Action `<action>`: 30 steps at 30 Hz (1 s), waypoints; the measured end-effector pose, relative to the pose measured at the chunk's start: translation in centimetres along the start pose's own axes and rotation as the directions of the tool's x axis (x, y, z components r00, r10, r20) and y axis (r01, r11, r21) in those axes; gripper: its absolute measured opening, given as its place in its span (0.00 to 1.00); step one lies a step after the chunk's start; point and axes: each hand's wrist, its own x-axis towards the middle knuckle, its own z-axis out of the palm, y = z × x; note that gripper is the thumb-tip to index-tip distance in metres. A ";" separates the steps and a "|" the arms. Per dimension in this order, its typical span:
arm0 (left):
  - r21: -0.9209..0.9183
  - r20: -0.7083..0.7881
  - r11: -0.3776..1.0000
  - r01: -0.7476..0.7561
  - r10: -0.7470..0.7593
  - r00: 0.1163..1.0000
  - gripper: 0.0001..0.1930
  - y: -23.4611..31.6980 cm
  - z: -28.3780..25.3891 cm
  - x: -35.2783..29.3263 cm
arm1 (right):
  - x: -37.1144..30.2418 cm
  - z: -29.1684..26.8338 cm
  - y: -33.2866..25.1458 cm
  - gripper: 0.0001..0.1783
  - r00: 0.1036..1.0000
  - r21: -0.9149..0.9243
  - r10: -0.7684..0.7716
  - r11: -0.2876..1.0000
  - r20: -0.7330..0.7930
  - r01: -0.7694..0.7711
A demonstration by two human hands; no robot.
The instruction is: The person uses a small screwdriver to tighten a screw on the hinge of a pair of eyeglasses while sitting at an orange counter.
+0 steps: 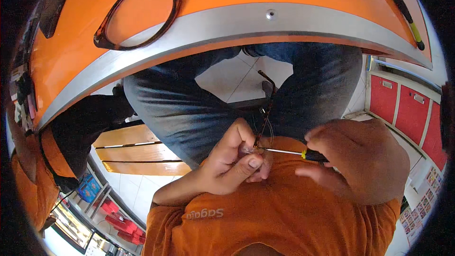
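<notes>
My left hand (227,163) pinches a pair of dark-framed glasses (265,114) near the hinge, close against my orange shirt. One dark temple arm sticks up over my blue jeans. My right hand (360,159) grips a small screwdriver (289,152) with a black and yellow handle. Its thin metal shaft points left, and the tip meets the glasses at my left fingertips.
An orange counter with a grey edge (227,23) curves across the top. On it lie another dark glasses frame (137,14) and a second screwdriver (407,16). A wooden bench (137,154) stands at left, red cabinets (407,114) at right, white floor tiles below.
</notes>
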 end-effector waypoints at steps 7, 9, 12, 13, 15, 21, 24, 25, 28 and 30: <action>0.041 0.035 0.999 0.025 -0.026 0.999 0.11 0.3 0.1 0.5 | -0.4 0.2 0.1 0.12 0.998 0.073 0.017 0.997 -0.065 -0.013; 0.054 0.031 0.998 0.028 -0.030 0.999 0.10 0.4 0.2 0.6 | -0.2 0.0 0.6 0.12 1.000 0.105 -0.023 0.994 -0.017 0.025; 0.025 0.036 1.000 -0.008 0.007 0.999 0.10 0.3 0.2 0.7 | 0.4 -0.3 1.7 0.13 0.992 0.094 -0.061 0.994 0.113 0.051; 0.000 0.033 1.000 -0.028 0.028 0.999 0.10 0.3 0.3 0.7 | 0.5 -0.1 1.8 0.14 0.990 0.057 -0.046 0.998 0.137 0.038; -0.005 -0.030 0.999 -0.040 0.040 0.999 0.09 0.8 0.3 0.5 | 0.7 0.4 1.9 0.14 0.993 0.077 -0.014 0.997 0.113 0.006; 0.463 -0.245 0.871 -0.167 0.306 0.920 0.07 3.0 0.1 0.9 | 1.9 2.9 3.6 0.13 0.989 0.223 -0.061 0.971 -0.131 0.089; 0.616 -0.182 0.763 -0.197 0.381 0.907 0.07 3.8 -0.3 0.7 | 2.2 4.8 5.0 0.15 0.972 0.315 -0.121 0.932 -0.200 0.181; 0.646 -0.152 0.731 -0.218 0.403 0.902 0.08 3.9 -0.6 0.7 | 2.4 5.3 5.0 0.18 0.969 0.337 -0.106 0.924 -0.225 0.180; 0.683 -0.118 0.685 -0.254 0.447 0.887 0.09 3.8 -0.7 0.6 | 3.3 6.5 5.3 0.24 0.945 0.380 -0.111 0.897 -0.307 0.228; 0.702 -0.115 0.660 -0.268 0.476 0.872 0.09 3.7 -0.7 0.5 | 3.8 7.0 5.7 0.21 0.927 0.315 -0.164 0.908 -0.336 0.275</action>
